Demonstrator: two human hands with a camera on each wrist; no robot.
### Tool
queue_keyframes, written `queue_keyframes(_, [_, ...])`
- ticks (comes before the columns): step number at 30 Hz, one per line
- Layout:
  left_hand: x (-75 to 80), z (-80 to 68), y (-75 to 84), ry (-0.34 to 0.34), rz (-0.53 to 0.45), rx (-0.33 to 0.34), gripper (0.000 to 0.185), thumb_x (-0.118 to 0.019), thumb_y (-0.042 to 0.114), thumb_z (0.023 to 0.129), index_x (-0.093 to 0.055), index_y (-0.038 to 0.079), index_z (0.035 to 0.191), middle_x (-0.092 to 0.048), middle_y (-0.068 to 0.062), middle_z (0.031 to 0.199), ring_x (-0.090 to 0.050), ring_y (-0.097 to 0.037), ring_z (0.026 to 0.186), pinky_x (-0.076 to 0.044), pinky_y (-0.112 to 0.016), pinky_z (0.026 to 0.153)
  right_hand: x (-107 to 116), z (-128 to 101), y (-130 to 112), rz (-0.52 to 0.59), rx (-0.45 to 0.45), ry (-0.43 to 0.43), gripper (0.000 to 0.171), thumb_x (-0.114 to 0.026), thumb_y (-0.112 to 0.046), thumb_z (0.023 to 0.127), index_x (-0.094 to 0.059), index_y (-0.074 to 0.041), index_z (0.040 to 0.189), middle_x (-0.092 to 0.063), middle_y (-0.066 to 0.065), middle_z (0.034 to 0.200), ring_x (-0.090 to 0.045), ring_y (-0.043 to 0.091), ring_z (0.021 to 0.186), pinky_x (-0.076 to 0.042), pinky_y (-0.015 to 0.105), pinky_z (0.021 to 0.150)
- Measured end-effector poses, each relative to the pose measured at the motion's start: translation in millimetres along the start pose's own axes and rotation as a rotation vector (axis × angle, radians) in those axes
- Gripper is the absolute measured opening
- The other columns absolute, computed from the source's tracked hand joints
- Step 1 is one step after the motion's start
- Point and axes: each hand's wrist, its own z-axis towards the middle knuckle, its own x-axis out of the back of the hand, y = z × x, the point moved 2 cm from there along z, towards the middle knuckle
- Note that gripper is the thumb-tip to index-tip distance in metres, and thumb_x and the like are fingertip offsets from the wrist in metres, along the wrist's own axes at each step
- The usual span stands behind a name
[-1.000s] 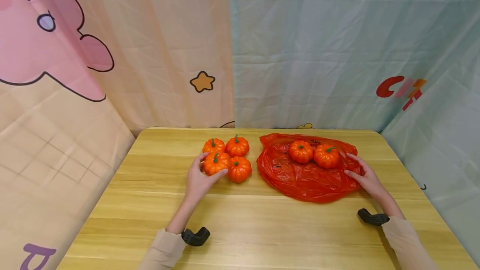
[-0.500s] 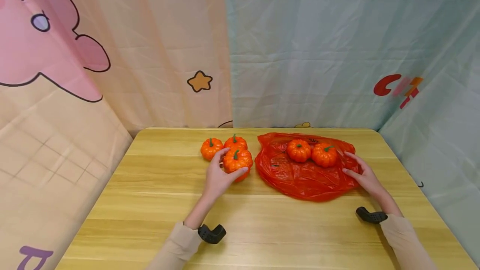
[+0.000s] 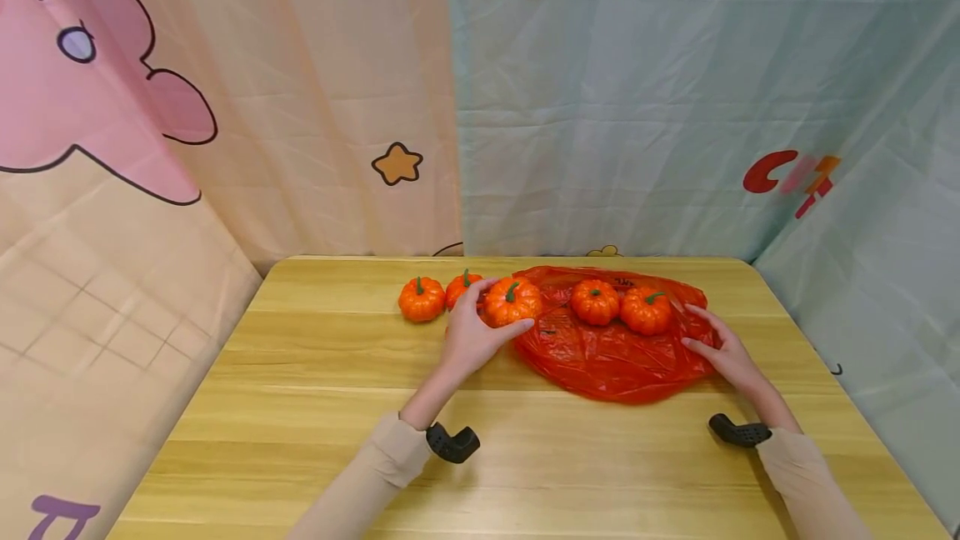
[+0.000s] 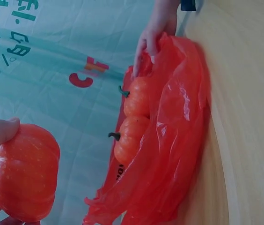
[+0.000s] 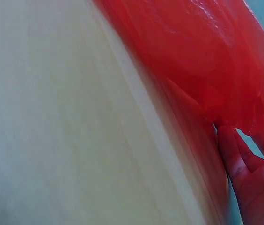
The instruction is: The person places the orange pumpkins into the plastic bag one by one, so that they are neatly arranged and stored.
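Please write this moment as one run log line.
left hand: holds pumpkin at bag edge | right hand: grips bag | inside bag: two pumpkins

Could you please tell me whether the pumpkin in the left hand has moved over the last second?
Yes. The left hand has carried the pumpkin rightward, away from the pumpkins left on the table, to the edge of the red bag.

Open tabletop [image 3: 315, 407] behind both wrists and out to the left of the left hand [image 3: 471, 338], nothing standing there. Just off the left fingertips: two loose pumpkins [image 3: 422, 299], tight together. Ahead of the held pumpkin [image 3: 513, 302]: bag [image 3: 607, 352] edge, then two pumpkins on bag [image 3: 619, 307], blocking the straight path toward the right hand [image 3: 722, 348]. Curtain [image 3: 600, 123] close beyond all fingertips.
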Motion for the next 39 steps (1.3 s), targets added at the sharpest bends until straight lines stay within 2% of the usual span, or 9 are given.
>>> queue_keyframes(2, [-6.2, 4.5, 2.9, -0.006, 0.014, -0.003, 0.077, -0.085, 0.041, 0.068, -0.052, 0.015, 0.133, -0.054, -0.008, 0.132, -0.05, -0.027, 0.122, -0.046, -0.046, 0.1, 0.1, 0.0, 1.2, -0.008, -0.003, 0.0, 0.062, -0.055, -0.021, 0.098, -0.026, -0.008, 0.151, -0.02, 0.031, 0.151, -0.031, 0.017, 0.13, -0.028, -0.003, 0.085])
queue_keyframes(7, [-20.9, 17.0, 8.0, -0.035, 0.034, -0.016, 0.077, -0.085, 0.041, 0.069, -0.051, 0.015, 0.133, -0.054, -0.009, 0.128, -0.049, -0.027, 0.116, -0.049, -0.045, 0.093, 0.0, 0.6, 4.8, -0.03, -0.013, 0.005, 0.061, -0.055, -0.024, 0.098, -0.028, -0.011, 0.151, -0.02, 0.029, 0.152, -0.032, 0.012, 0.129, -0.028, -0.004, 0.084])
queue_keyframes(13, [-41.4, 35.0, 13.2, -0.05, 0.11, -0.027, 0.077, -0.083, 0.044, 0.07, -0.052, 0.014, 0.133, -0.056, -0.008, 0.127, -0.048, -0.027, 0.118, -0.047, -0.044, 0.095, 1.5, 1.9, 2.6, -0.016, -0.022, -0.002, 0.062, -0.055, -0.024, 0.098, -0.026, -0.01, 0.151, -0.019, 0.03, 0.152, -0.025, 0.041, 0.13, -0.028, -0.002, 0.084])
queue_keyframes(15, [-49.2, 40.6, 14.5, -0.053, 0.129, -0.019, 0.077, -0.083, 0.046, 0.07, -0.052, 0.015, 0.133, -0.056, -0.008, 0.127, -0.048, -0.026, 0.117, -0.047, -0.043, 0.095, 1.6, 1.7, 1.7, -0.009, -0.022, -0.003, 0.062, -0.055, -0.023, 0.098, -0.026, -0.01, 0.151, -0.019, 0.028, 0.153, -0.028, 0.033, 0.132, -0.028, -0.002, 0.085])
queue_keyframes(20, [-67.7, 50.6, 11.8, -0.064, 0.159, 0.005, 0.078, -0.082, 0.05, 0.07, -0.052, 0.015, 0.134, -0.057, -0.008, 0.126, -0.05, -0.025, 0.113, -0.049, -0.04, 0.092, 0.4, 0.9, 2.2, 0.001, 0.012, 0.01, 0.061, -0.057, -0.018, 0.097, -0.029, -0.006, 0.149, -0.024, 0.025, 0.15, -0.033, -0.01, 0.117, -0.03, -0.002, 0.086])
queue_keyframes(23, [-77.2, 56.0, 7.2, -0.077, 0.179, 0.005, 0.078, -0.081, 0.05, 0.07, -0.052, 0.015, 0.134, -0.058, -0.007, 0.126, -0.051, -0.025, 0.113, -0.049, -0.04, 0.093, -0.2, 0.7, 2.9, 0.001, 0.016, 0.01, 0.06, -0.057, -0.017, 0.096, -0.029, -0.004, 0.148, -0.025, 0.027, 0.149, -0.03, -0.016, 0.11, -0.03, -0.002, 0.085])
queue_keyframes(25, [-81.9, 59.9, 4.3, -0.077, 0.204, -0.002, 0.078, -0.081, 0.051, 0.07, -0.053, 0.014, 0.133, -0.059, -0.006, 0.127, -0.052, -0.025, 0.115, -0.049, -0.039, 0.094, -0.4, 0.9, 2.9, -0.009, 0.007, 0.006, 0.061, -0.057, -0.017, 0.096, -0.029, -0.004, 0.148, -0.025, 0.029, 0.149, -0.032, -0.011, 0.114, -0.03, -0.002, 0.084])
queue_keyframes(32, [-89.4, 68.9, -3.9, -0.086, 0.26, -0.024, 0.081, -0.081, 0.049, 0.07, -0.049, 0.013, 0.135, -0.057, -0.008, 0.131, -0.049, -0.028, 0.123, -0.047, -0.043, 0.099, 0.0, 1.2, 1.8, -0.016, -0.008, -0.012, 0.061, -0.056, -0.019, 0.097, -0.028, -0.003, 0.148, -0.023, 0.029, 0.151, -0.029, 0.035, 0.129, -0.029, -0.003, 0.085])
queue_keyframes(39, [-92.7, 70.8, -10.8, -0.123, 0.342, -0.061, 0.08, -0.077, 0.052, 0.074, -0.046, 0.021, 0.141, -0.052, -0.009, 0.137, -0.05, -0.029, 0.124, -0.046, -0.045, 0.1, -0.3, 0.0, 4.9, -0.024, -0.006, -0.012, 0.06, -0.056, -0.022, 0.097, -0.029, -0.007, 0.149, -0.022, 0.029, 0.15, -0.032, -0.005, 0.118, -0.031, -0.002, 0.086])
